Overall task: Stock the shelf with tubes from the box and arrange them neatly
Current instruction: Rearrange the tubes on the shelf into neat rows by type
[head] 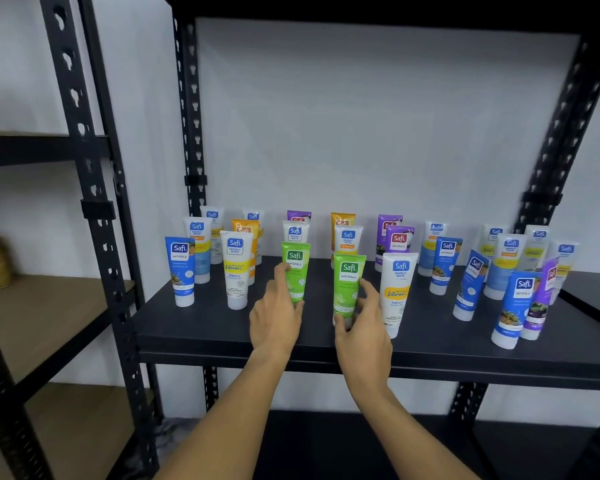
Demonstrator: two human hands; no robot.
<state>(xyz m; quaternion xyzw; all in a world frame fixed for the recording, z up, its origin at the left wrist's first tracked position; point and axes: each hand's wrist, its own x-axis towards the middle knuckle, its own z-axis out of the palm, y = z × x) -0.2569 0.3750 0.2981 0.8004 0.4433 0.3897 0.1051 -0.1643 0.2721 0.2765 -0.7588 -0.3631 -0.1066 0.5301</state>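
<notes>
A bare strip runs along the front edge of the shelf, widest at the left. Behind it, standing tubes crowd the board with narrow gaps between them. Black uprights flank the opening; open height remains above the tubes.

A black metal shelf is seen from a single head-worn camera, aimed forward and slightly downward from just in front of the rack. The shelf board is viewed from a little above, at arm's length, with both forearms entering from the bottom edge. Wide-angle bending is shown in the uprights, which lean outward toward the corners. A neighbouring rack is caught at the left margin, a white wall behind. No second view is provided.
</notes>
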